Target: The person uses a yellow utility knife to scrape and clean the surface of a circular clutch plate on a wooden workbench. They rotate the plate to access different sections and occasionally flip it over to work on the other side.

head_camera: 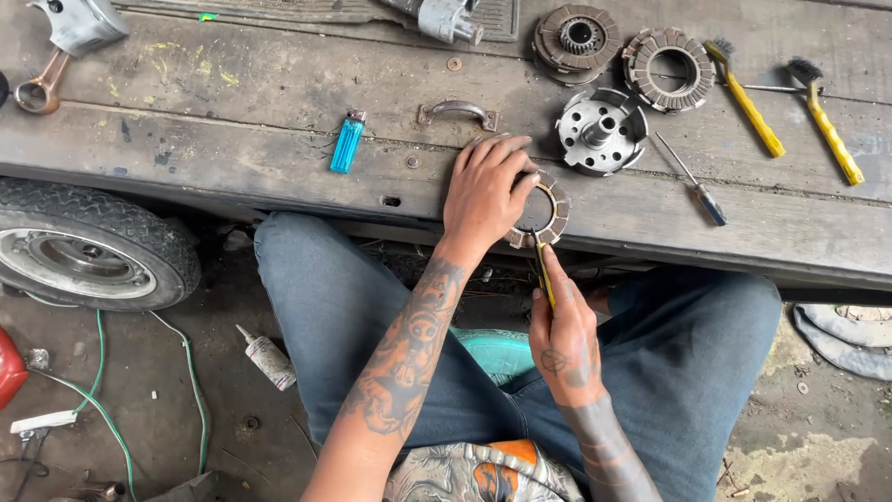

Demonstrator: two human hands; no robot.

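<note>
My left hand (pixel 485 191) presses flat on a clutch friction ring (pixel 542 212), fingers spread over its left half and pinning it to the near edge of the worn wooden bench (pixel 242 139). The ring is a thin hoop with brownish rectangular pads around its rim, a dark open centre, and dull, grimy faces. My right hand (pixel 564 335), just below the ring, is closed around a slim yellow-handled tool (pixel 544 274) whose tip meets the ring's lower edge.

Just beyond the ring, up and right, stands a grey metal clutch hub (pixel 602 132). Farther back lie two more padded ring stacks (pixel 667 67). Right of the ring lies a small screwdriver (pixel 692 179), and well beyond that, two yellow wire brushes (pixel 827 125). Left of the ring lies a blue lighter (pixel 347 144).
</note>
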